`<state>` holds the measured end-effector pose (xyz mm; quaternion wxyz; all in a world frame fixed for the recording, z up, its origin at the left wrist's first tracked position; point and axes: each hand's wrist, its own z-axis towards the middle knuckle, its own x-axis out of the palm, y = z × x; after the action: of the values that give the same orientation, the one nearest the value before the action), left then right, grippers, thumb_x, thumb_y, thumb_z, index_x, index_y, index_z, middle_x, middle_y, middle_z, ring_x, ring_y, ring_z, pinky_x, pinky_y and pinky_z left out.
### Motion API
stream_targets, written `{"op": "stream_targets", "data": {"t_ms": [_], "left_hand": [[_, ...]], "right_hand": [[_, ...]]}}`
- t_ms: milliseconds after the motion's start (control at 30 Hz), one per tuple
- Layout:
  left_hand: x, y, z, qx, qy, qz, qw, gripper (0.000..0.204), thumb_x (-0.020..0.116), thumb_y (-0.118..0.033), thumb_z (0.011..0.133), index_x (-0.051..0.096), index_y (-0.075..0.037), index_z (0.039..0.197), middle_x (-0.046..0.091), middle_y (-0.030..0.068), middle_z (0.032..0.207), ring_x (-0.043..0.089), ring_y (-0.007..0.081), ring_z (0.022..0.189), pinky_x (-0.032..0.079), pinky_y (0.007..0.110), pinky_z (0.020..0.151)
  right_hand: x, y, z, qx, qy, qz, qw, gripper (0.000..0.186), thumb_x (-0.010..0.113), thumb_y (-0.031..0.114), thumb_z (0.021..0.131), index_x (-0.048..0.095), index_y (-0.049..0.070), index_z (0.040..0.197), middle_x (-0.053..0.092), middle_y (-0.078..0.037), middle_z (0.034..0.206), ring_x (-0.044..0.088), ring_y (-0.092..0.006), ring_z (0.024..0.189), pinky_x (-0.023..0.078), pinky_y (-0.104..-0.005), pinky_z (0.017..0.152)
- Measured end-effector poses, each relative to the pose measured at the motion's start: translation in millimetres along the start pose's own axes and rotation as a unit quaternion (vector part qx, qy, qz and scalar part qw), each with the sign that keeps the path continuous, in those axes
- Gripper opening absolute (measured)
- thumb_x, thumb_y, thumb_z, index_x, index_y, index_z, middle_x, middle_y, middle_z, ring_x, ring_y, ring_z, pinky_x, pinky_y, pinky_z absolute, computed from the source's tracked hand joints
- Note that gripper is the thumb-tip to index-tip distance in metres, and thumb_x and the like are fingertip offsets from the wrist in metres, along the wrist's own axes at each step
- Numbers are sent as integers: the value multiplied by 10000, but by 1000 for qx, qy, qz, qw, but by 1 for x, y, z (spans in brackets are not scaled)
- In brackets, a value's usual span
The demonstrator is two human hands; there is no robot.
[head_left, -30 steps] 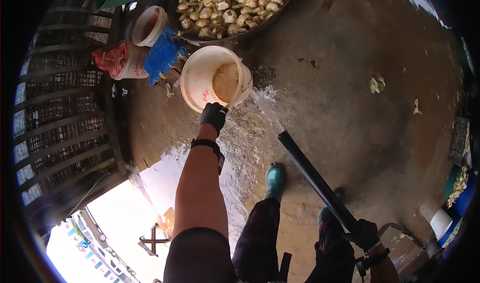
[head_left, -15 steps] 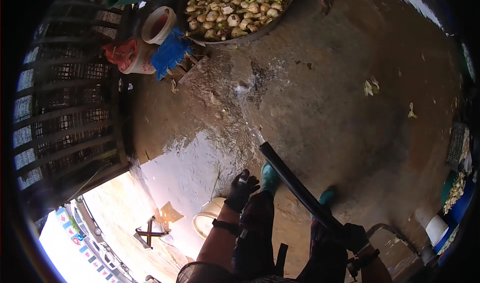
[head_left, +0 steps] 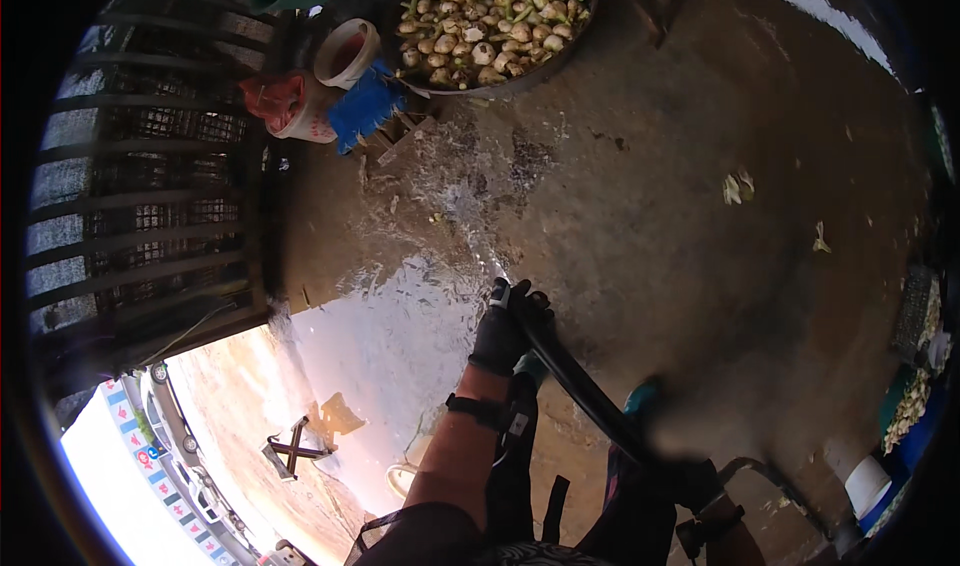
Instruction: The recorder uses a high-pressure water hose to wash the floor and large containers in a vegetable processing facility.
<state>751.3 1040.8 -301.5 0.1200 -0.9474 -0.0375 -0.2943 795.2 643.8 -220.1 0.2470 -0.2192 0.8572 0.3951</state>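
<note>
A thick black hose (head_left: 580,386) runs up and left from my lap, with water spraying from its mouth onto the wet concrete floor (head_left: 620,226). My left hand (head_left: 508,331), in a dark glove, is closed round the hose at its mouth; the thumb lies near the opening. Lower right, my gloved right hand (head_left: 690,484) grips the hose farther back, its fingers partly lost in shadow. The water lands ahead and flows toward a wide round tub (head_left: 540,74) full of pale bulb-like vegetables (head_left: 485,26).
A blue cloth (head_left: 365,106) covers a small wooden stool beside two pale buckets (head_left: 347,54). Slatted fencing (head_left: 150,196) stands at left. A folding stool frame (head_left: 297,448) is outside, lower left. A white bucket (head_left: 866,486) and blue tubs stand at right. Leaf scraps (head_left: 738,188) lie on the floor.
My left hand, open and apart from the hose before, has moved up and right and closed round its mouth. The hose end has shifted slightly left and up; my right hand keeps its grip.
</note>
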Motion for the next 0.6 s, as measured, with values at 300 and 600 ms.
{"op": "stream_targets", "data": {"t_ms": [300, 600], "left_hand": [[-4, -14, -11, 41, 9, 51, 998, 237, 443, -328, 873, 490, -106, 940, 510, 61, 763, 504, 231, 723, 439, 396, 718], [-79, -24, -74, 130, -4, 29, 991, 191, 402, -312, 883, 473, -138, 852, 474, 37, 781, 478, 207, 745, 401, 389, 640]], "right_hand": [[0, 1, 9, -17, -44, 115, 992, 357, 679, 431, 652, 563, 94, 634, 534, -53, 540, 543, -217, 459, 400, -343, 432], [39, -13, 5, 14, 53, 136, 989, 248, 641, 344, 707, 587, 102, 700, 556, -65, 592, 571, -238, 544, 436, -341, 512]]}}
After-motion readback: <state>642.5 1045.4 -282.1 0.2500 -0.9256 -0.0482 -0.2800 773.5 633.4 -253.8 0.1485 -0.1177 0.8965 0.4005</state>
